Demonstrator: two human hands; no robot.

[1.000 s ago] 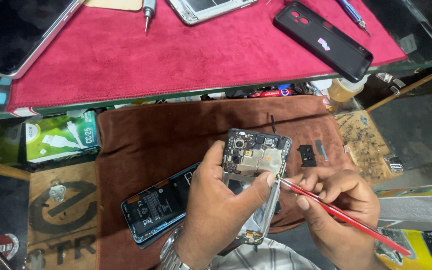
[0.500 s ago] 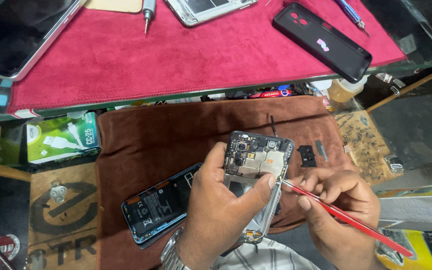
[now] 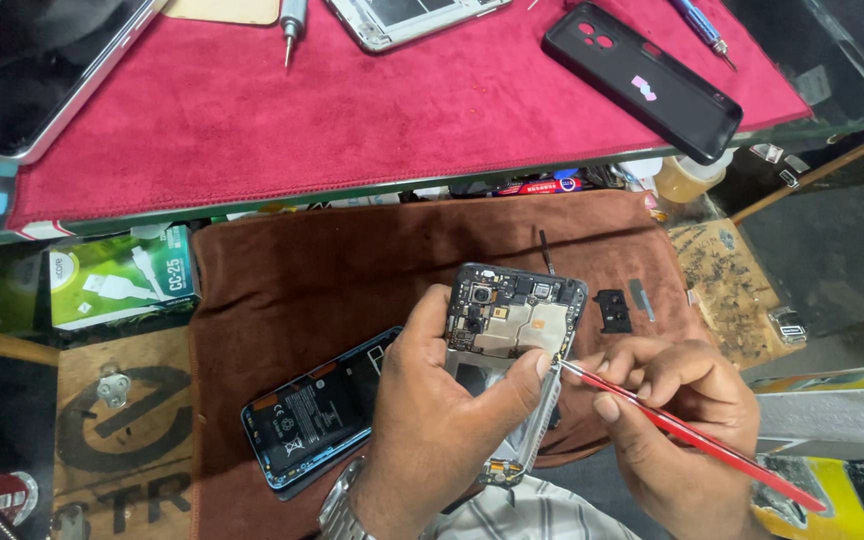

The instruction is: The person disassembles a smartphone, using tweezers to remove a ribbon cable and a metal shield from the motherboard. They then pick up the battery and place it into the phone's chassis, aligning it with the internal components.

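One phone frame (image 3: 512, 325) is sitting gripped in the left hand (image 3: 442, 420); the right hand (image 3: 682, 420) is pinching one red tool (image 3: 692, 435) against it.

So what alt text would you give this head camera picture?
A left hand holds an opened phone frame with its circuit board bare, while the right hand touches a red tool to its edge. Below lie a brown cloth and a second opened phone.

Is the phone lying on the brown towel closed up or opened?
Opened: the phone lies back cover off, its battery and inner parts showing, on the brown towel.
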